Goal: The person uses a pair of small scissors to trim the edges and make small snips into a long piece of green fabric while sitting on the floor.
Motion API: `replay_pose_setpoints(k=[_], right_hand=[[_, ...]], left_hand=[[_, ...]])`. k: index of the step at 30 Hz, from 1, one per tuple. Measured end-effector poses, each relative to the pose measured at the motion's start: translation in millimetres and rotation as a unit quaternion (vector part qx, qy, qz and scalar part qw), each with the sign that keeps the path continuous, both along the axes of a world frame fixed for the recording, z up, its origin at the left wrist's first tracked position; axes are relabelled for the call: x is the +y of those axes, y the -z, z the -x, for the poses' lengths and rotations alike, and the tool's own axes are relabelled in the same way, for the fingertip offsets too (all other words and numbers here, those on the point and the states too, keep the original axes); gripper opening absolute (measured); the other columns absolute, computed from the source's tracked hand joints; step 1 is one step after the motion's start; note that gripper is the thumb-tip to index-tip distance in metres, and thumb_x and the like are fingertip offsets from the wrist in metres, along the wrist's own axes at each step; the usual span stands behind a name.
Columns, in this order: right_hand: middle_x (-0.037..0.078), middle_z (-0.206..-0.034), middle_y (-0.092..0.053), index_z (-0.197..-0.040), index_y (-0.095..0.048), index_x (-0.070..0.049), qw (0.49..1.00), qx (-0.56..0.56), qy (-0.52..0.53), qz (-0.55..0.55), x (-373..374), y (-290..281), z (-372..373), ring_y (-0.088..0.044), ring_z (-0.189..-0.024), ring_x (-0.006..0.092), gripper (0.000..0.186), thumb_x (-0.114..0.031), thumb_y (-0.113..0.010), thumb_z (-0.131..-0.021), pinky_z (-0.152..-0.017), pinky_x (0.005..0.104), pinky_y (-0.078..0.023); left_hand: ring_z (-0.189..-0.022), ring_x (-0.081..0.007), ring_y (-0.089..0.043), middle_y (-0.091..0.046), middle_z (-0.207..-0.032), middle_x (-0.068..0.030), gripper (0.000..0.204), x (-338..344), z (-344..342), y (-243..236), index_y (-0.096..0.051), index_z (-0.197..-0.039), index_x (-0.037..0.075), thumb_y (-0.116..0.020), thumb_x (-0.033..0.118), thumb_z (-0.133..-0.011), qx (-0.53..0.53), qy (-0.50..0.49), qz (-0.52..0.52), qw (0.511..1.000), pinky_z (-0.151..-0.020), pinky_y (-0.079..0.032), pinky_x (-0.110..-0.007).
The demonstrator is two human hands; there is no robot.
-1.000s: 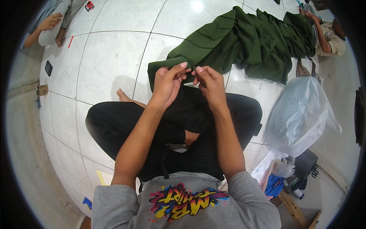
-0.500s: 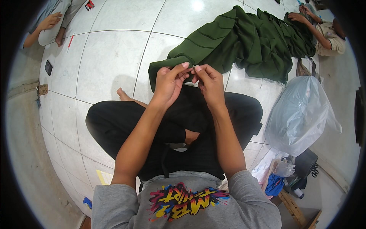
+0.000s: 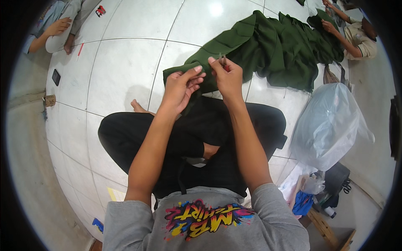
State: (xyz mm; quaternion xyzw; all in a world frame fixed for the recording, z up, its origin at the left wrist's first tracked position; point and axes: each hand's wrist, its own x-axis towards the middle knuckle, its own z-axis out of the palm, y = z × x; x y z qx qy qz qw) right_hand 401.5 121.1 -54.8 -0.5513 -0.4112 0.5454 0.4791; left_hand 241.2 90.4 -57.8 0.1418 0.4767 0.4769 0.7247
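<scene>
I sit cross-legged on a white tiled floor. A long dark green garment (image 3: 272, 46) lies spread from my lap toward the upper right. My left hand (image 3: 181, 88) pinches the near edge of the green cloth, fingers closed on the fabric. Just to its right, my right hand (image 3: 228, 75) holds a small thin tool (image 3: 223, 60) with a reddish part between fingertips, right above the cloth edge. The two hands almost touch.
A large clear plastic bag (image 3: 331, 125) stands to my right, with small bags and a dark object (image 3: 341, 180) behind it. Another person (image 3: 356, 35) sits at the upper right by the cloth's far end. A third person's hand (image 3: 56, 27) rests at the upper left. A dark phone (image 3: 56, 77) lies on the tiles.
Both hands have stayed together at the cloth edge; my right hand has lifted slightly with the small tool, and my left fingers have shifted on the fabric.
</scene>
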Motion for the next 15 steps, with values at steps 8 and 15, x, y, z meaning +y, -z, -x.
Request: replay_pose_setpoints(k=[8, 15], right_hand=[[0.010, -0.081, -0.072, -0.111, -0.075, -0.005, 0.954, -0.287, -0.086, -0.032, 0, 77, -49, -0.067, -0.076, 0.0234, 0.030, -0.028, -0.063, -0.097, -0.071, 0.0358, -0.051], [0.020, -0.105, -0.073, -0.105, -0.070, -0.005, 0.854, -0.448, -0.262, 0.023, -23, 82, -8, -0.069, -0.102, 0.0399, 0.031, -0.014, -0.076, -0.076, -0.091, 0.0474, -0.054]], left_hand=[[-0.138, -0.0333, -0.046, -0.046, -0.150, -0.0248, 0.093, 83, 79, 30, -0.042, -0.146, -0.005, -0.074, 0.058, -0.086, 0.373, 0.024, -0.105, 0.922, -0.109, -0.042, -0.046], [-0.124, -0.0395, -0.058, -0.059, -0.129, -0.0305, 0.084, -4, 62, 84, -0.050, -0.135, -0.004, -0.083, 0.047, -0.077, 0.739, 0.223, 0.141, 0.620, -0.105, -0.048, -0.043]])
